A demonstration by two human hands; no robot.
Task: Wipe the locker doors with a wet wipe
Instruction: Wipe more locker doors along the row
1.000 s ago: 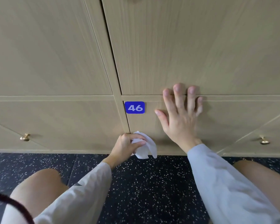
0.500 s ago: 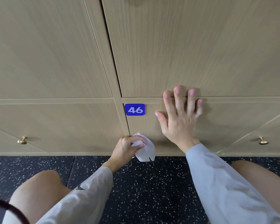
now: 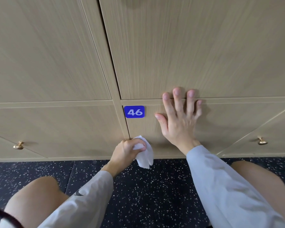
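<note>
Light wood locker doors fill the view. The bottom-row door (image 3: 224,129) carries a blue plate reading 46 (image 3: 134,111). My left hand (image 3: 127,149) grips a crumpled white wet wipe (image 3: 145,156) against the lower left corner of that door, at the gap beside the frame post. Part of the wipe hangs down over the floor edge. My right hand (image 3: 179,119) lies flat on the same door with fingers spread, and the fingertips reach over its top edge onto the door above (image 3: 196,46).
Brass knobs stick out of the neighbouring bottom doors at the left (image 3: 18,145) and right (image 3: 262,141). A dark speckled floor (image 3: 146,195) runs below the lockers. My bare knees (image 3: 33,195) sit low on both sides, close to the lockers.
The left hand with the wipe has shifted slightly down along the door's left edge, and the wipe hangs lower. The right hand has stayed flat in place.
</note>
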